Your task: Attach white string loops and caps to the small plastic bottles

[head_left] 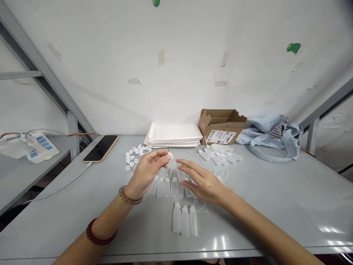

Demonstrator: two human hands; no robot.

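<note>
Pinched between the thumb and forefinger of my left hand (154, 165) is a small white needle-tip cap (170, 156), its thin dark needle pointing up. My right hand (200, 180) has its thumb and fingers around a translucent squeeze bottle (180, 173), held close to the cap but apart from it. Under both hands lies a row of similar bottles (167, 187), partly hidden by them. Nearer the front, three more bottles (185, 221) lie side by side with thin strap stoppers. A scatter of white needle-tip caps (135, 154) lies beyond my left hand.
A pile of bottles (223, 154) lies at the back right, before an open cardboard box (219, 127). White padded sheets (173, 135) are stacked by the wall. A phone (101, 148) with a cable lies left; a light blue cloth bag (268, 136) lies right.
</note>
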